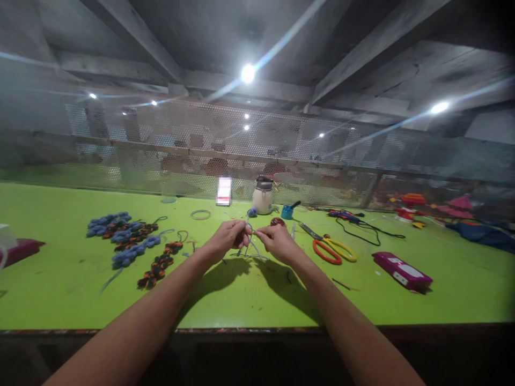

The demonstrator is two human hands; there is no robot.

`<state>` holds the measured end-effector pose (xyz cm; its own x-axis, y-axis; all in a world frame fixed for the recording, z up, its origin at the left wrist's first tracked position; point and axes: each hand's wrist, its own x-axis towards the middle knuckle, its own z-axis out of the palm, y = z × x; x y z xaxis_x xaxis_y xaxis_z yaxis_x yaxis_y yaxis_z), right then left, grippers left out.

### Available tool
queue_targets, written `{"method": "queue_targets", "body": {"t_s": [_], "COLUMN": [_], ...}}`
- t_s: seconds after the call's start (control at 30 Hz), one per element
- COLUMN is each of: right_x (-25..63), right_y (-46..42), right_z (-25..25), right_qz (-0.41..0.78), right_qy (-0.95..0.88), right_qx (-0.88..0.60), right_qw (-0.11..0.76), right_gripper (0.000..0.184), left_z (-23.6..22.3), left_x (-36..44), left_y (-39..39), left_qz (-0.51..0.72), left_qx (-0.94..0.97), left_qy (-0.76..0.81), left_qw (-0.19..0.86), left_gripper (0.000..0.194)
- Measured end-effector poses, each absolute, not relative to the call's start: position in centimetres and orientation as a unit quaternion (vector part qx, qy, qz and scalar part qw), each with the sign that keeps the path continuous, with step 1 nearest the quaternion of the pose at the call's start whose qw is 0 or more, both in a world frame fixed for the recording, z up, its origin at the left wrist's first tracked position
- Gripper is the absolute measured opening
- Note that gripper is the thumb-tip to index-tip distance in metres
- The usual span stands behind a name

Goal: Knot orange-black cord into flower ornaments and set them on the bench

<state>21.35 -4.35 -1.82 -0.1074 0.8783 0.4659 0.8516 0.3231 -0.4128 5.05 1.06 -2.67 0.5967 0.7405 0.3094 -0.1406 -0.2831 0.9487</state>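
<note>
Over the middle of the green table [249, 300], my left hand [231, 236] has its fingers closed on thin blue yarn [250, 247]. Close on its right, my right hand [277, 242] pinches the same yarn between thumb and fingers. Loose yarn ends hang down below my fingertips to the table top. A small blue yarn ball [252, 213] lies just beyond my hands. Behind the right hand, a dark red ball of yarn [277, 221] is partly hidden. Exactly how the strands cross between my fingers is too small to make out.
Blue knotted yarn pieces [131, 256] and black-orange ones [156, 269] lie left. Scissors [328, 251] with red and yellow handles lie right, near a purple box [402, 271]. A jug [263, 197], a phone [223, 191] and a blue pot [287, 212] stand behind, before a perforated screen.
</note>
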Motion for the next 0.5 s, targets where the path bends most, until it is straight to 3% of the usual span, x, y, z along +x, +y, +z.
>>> {"method": "queue_targets", "body": {"t_s": [0.5], "right_x": [21.9], "right_y": [-5.4], "right_z": [-0.5], "right_qz": [0.05], "right_qy": [-0.757], "right_qx": [-0.537], "right_qw": [0.368], "right_gripper": [0.033], "left_z": [-2.3], "left_x": [3.6], "left_y": [1.9], "left_qz": [0.352], "left_qx": [0.642], "left_qy": [0.162], "left_qw": [0.661], "left_gripper": [0.027]}}
